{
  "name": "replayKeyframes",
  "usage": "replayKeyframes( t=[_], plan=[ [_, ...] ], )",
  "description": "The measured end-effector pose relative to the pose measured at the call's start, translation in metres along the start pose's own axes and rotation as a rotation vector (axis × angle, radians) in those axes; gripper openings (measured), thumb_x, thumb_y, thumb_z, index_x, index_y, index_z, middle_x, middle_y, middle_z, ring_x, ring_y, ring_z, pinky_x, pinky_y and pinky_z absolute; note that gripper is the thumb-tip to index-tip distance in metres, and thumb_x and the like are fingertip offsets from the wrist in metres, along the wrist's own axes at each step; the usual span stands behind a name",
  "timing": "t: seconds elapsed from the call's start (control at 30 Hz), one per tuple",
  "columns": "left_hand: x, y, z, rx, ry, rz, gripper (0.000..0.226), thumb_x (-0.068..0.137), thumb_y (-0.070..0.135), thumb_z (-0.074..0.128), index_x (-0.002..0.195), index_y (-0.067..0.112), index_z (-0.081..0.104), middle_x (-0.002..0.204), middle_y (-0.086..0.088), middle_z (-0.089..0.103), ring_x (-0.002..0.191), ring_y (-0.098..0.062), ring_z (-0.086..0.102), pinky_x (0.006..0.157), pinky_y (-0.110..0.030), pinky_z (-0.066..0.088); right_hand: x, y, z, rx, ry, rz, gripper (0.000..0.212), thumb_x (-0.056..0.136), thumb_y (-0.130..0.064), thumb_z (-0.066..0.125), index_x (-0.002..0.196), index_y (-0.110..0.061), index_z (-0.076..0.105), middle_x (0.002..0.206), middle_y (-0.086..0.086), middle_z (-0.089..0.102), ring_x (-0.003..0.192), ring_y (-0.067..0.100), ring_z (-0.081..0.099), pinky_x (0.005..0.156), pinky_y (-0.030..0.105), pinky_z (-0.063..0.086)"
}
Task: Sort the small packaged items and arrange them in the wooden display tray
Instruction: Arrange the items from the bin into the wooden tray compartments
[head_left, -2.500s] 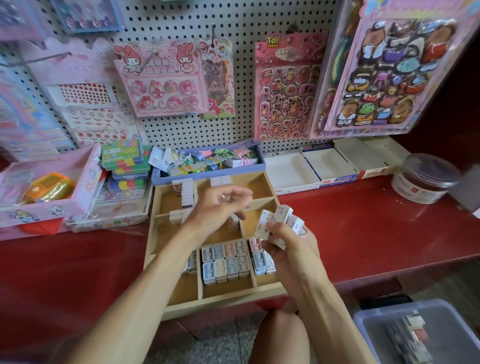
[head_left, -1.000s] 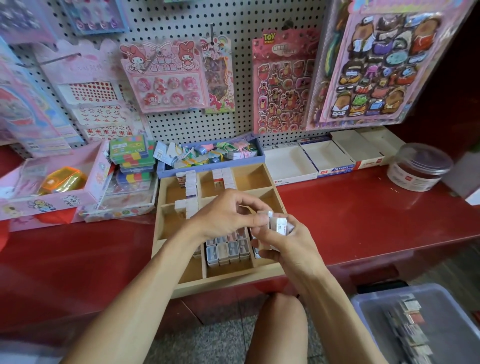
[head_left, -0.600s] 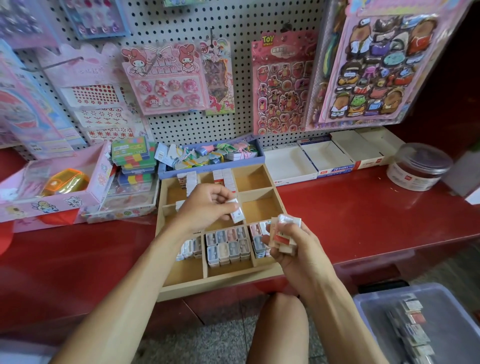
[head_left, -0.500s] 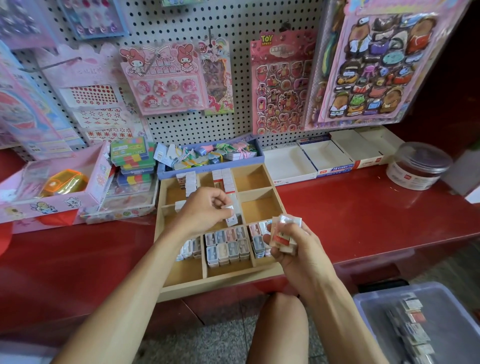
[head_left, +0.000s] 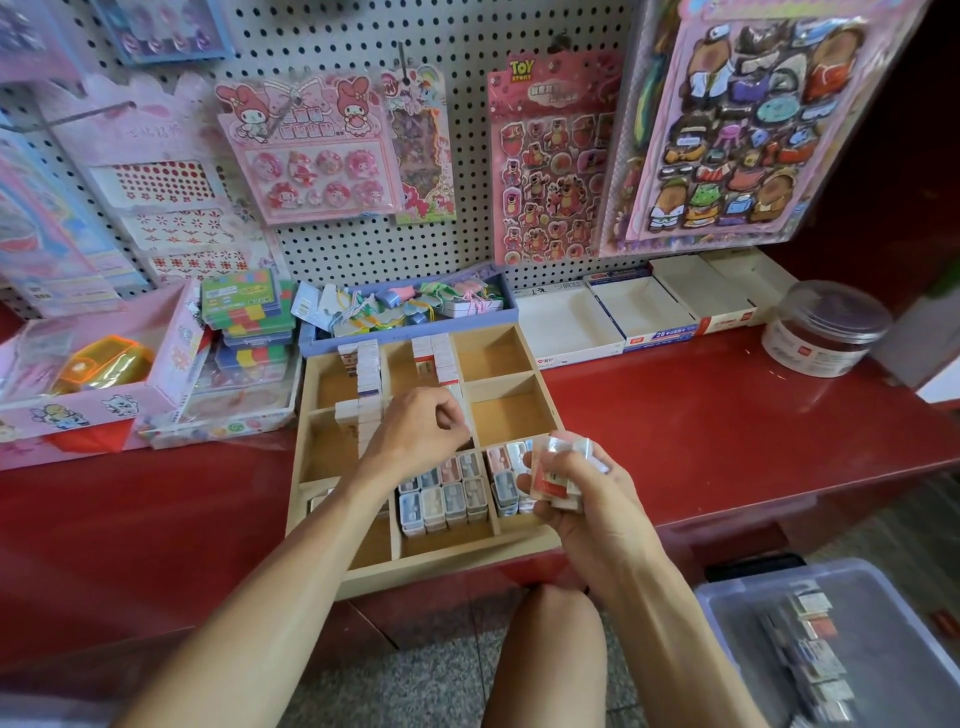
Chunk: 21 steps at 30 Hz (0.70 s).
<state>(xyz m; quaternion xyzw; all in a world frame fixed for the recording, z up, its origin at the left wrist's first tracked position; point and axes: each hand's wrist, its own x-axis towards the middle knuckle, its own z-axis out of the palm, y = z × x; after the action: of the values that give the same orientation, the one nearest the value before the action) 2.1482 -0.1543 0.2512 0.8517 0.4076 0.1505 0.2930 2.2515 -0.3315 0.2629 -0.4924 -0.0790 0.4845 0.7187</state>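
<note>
Left hand (head_left: 423, 431) having moved deeper into wooden display tray (head_left: 530, 548), fingers pinching packet; right hand (head_left: 576, 491) clutching remaining packets (head_left: 556, 475). Seating it upright, flush against row.

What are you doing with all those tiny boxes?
A person is sorting small packaged items into a wooden display tray on a red counter. The right hand holds a small bunch of packets over the tray's near right corner. The left hand is curled over the middle of the tray, by the white boxes lined up there; whether it holds one is hidden. The front compartments already hold rows of pastel packets, and the right-hand back ones look bare.
</note>
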Motion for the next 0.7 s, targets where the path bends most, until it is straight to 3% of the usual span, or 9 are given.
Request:
replayKeyframes(
  t=[0.17, 0.23, 0.3, 0.43, 0.5, 0.7],
  plan=[
    [-0.001, -0.006, -0.002, -0.028, -0.045, 0.010, 0.009, 0.083, 0.020, 0.075, 0.085, 0.023, 0.068, 0.082, 0.008, 0.065, 0.076, -0.006, 0.060, 0.067, -0.021, 0.048, 0.003, 0.002, 0.004, -0.033, -0.003, -0.012, 0.039, 0.066, -0.017, 0.079, 0.101, -0.010, 0.064, 0.082, 0.011, 0.067, 0.069, 0.021, 0.063, 0.050, 0.025, 0.048],
    [-0.002, -0.003, -0.004, 0.023, 0.005, 0.028, 0.010, 0.082, 0.022, 0.075, 0.087, 0.026, 0.067, 0.085, 0.010, 0.065, 0.079, -0.005, 0.060, 0.071, -0.023, 0.051, 0.002, 0.002, 0.007, -0.044, -0.019, -0.014, 0.040, 0.067, -0.016, 0.083, 0.102, -0.009, 0.065, 0.083, 0.012, 0.065, 0.064, 0.017, 0.060, 0.049, 0.024, 0.048],
    [-0.007, 0.007, -0.010, -0.091, 0.040, 0.039, 0.009, 0.083, 0.019, 0.072, 0.088, 0.026, 0.068, 0.086, 0.010, 0.066, 0.076, -0.004, 0.062, 0.072, -0.024, 0.053, 0.003, 0.002, 0.009, -0.062, -0.011, -0.024, 0.038, 0.070, -0.016, 0.086, 0.101, -0.009, 0.065, 0.082, 0.011, 0.064, 0.063, 0.016, 0.059, 0.049, 0.022, 0.047],
    [-0.025, 0.030, -0.026, -0.554, -0.251, 0.113, 0.022, 0.079, 0.017, 0.078, 0.099, 0.024, 0.070, 0.090, -0.002, 0.070, 0.078, -0.019, 0.069, 0.068, -0.027, 0.054, 0.007, -0.001, 0.017, -0.082, 0.014, -0.050, 0.018, 0.082, -0.014, 0.076, 0.093, -0.013, 0.062, 0.072, 0.005, 0.065, 0.058, 0.012, 0.061, 0.047, 0.022, 0.045],
    [-0.032, 0.038, -0.028, -0.588, -0.318, 0.164, 0.031, 0.075, 0.016, 0.083, 0.102, 0.023, 0.071, 0.093, -0.007, 0.071, 0.079, -0.020, 0.068, 0.072, -0.029, 0.054, 0.009, -0.003, 0.021, -0.083, 0.022, -0.064, 0.017, 0.083, -0.014, 0.076, 0.086, -0.017, 0.059, 0.071, 0.006, 0.064, 0.058, 0.014, 0.060, 0.047, 0.022, 0.045],
    [-0.037, 0.048, -0.024, -0.565, -0.223, 0.129, 0.024, 0.082, 0.007, 0.077, 0.102, 0.017, 0.072, 0.085, 0.001, 0.069, 0.077, -0.025, 0.071, 0.068, -0.023, 0.055, 0.014, -0.002, 0.030, -0.043, 0.080, -0.068, 0.015, 0.086, -0.014, 0.076, 0.092, -0.014, 0.062, 0.076, 0.011, 0.065, 0.064, 0.020, 0.058, 0.051, 0.024, 0.047]
  ],
)
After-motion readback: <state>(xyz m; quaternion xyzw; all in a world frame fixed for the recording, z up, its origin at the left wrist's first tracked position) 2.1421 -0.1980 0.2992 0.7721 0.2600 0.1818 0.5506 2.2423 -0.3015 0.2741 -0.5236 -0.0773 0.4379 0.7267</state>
